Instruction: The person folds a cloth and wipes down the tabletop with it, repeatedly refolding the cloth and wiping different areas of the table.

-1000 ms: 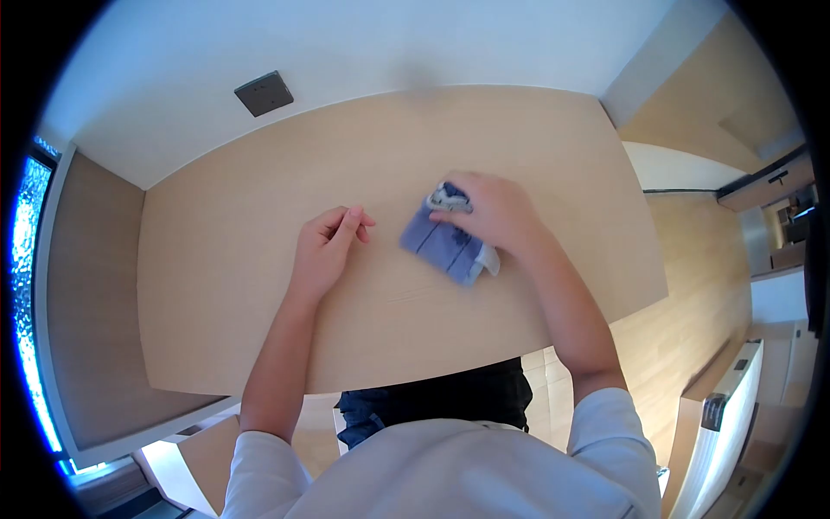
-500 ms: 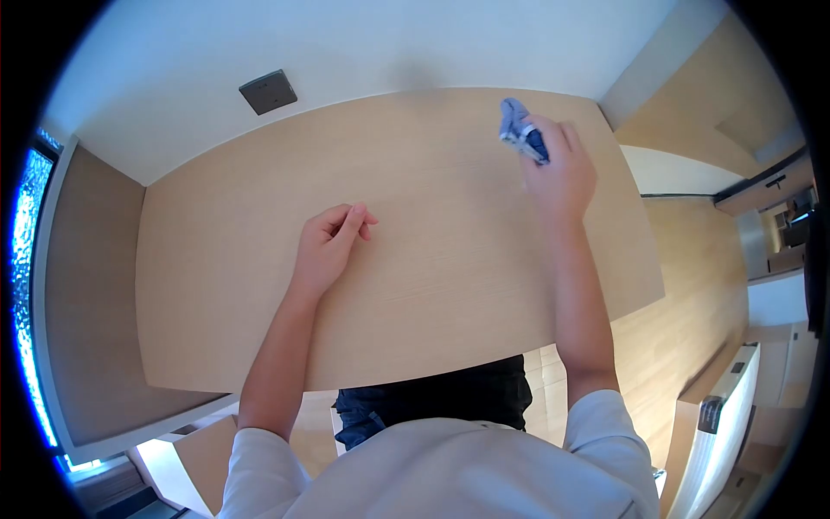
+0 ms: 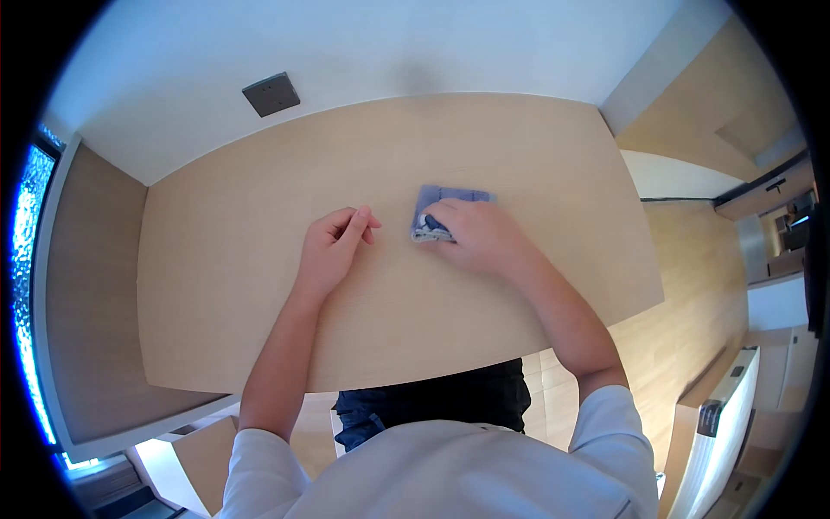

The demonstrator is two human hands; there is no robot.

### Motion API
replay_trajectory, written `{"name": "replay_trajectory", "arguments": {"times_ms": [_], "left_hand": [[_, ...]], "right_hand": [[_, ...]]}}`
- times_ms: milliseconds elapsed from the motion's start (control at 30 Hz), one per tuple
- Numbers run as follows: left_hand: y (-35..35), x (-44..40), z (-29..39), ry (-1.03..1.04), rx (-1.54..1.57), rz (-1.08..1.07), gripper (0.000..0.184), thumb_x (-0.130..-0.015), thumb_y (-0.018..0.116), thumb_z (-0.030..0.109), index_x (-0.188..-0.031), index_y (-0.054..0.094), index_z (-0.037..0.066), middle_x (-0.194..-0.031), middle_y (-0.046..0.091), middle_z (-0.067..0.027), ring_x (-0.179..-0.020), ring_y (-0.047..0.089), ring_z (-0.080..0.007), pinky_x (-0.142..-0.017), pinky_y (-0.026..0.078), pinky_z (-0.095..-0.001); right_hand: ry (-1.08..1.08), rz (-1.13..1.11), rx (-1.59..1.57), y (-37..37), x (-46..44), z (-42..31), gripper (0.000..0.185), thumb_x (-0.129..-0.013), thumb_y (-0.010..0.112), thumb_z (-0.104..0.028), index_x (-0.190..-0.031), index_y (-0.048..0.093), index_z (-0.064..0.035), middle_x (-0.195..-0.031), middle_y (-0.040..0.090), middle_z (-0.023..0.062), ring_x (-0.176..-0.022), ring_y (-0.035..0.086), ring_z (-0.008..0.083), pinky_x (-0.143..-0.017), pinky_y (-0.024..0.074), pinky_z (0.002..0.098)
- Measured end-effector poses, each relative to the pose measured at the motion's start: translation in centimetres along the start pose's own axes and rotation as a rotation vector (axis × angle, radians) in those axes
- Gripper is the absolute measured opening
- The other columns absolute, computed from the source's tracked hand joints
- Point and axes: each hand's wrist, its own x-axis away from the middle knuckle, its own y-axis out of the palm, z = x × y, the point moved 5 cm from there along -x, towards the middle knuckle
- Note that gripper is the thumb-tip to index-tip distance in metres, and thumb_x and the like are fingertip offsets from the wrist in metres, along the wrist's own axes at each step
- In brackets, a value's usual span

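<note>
A small folded blue-grey cloth (image 3: 430, 197) lies flat on the wooden tabletop, a little right of the middle. My right hand (image 3: 480, 232) is on top of it with bent fingers, gripping the near left part, where a dark blue and whitish patch shows. The palm hides much of the cloth's right side. To the left, my left hand (image 3: 333, 242) rests on its side on the table, fingers curled in and thumb over them, with nothing visible in it. A short gap of bare wood separates it from the cloth.
The light wooden table (image 3: 233, 216) meets a white wall with a dark socket plate (image 3: 271, 93) at the back. A brown panel (image 3: 95, 285) and a bright window bound the left side. Wooden floor (image 3: 692, 259) lies beyond the right edge.
My right hand has come from the far right of the table toward the middle, bringing the cloth down flat onto the wood. My left hand stays in place.
</note>
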Motion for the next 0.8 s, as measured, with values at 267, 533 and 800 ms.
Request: {"name": "replay_trajectory", "arguments": {"times_ms": [267,533,800], "left_hand": [[-0.4,-0.1,0.0,0.010,-0.037,0.015,0.038,-0.114,0.064,0.032,-0.097,0.080,0.002,-0.078,0.069,0.0029,-0.077,0.058,-0.0060,-0.070,0.044,-0.0260],[-0.3,0.1,0.2,0.005,-0.027,0.012,0.038,-0.115,0.063,0.032,-0.095,0.079,0.004,-0.079,0.067,0.0040,-0.072,0.053,-0.0043,-0.066,0.041,-0.0241],[-0.4,0.0,0.1,-0.025,-0.019,-0.013,0.036,-0.113,0.065,0.032,-0.097,0.080,0.002,-0.079,0.069,0.0021,-0.078,0.058,-0.0065,-0.072,0.047,-0.0261]], "right_hand": [[-0.170,-0.324,-0.289,1.0,1.3,-4.5,0.046,-0.096,0.079,-0.046,-0.123,0.075,-0.0086,-0.119,0.077,0.0151,-0.110,0.073,0.0374,-0.093,0.0583,0.0476],[-0.420,-0.601,-0.714,1.8,4.1,-8.9,0.044,-0.090,0.089,-0.033,-0.125,0.075,-0.0101,-0.117,0.077,0.0127,-0.109,0.072,0.0351,-0.092,0.0568,0.0449],[-0.164,-0.377,-0.817,0.2,2.6,-6.9,0.045,-0.094,0.085,-0.044,-0.121,0.075,-0.0084,-0.108,0.078,0.0154,-0.095,0.074,0.0361,-0.084,0.0562,0.0434]]}}
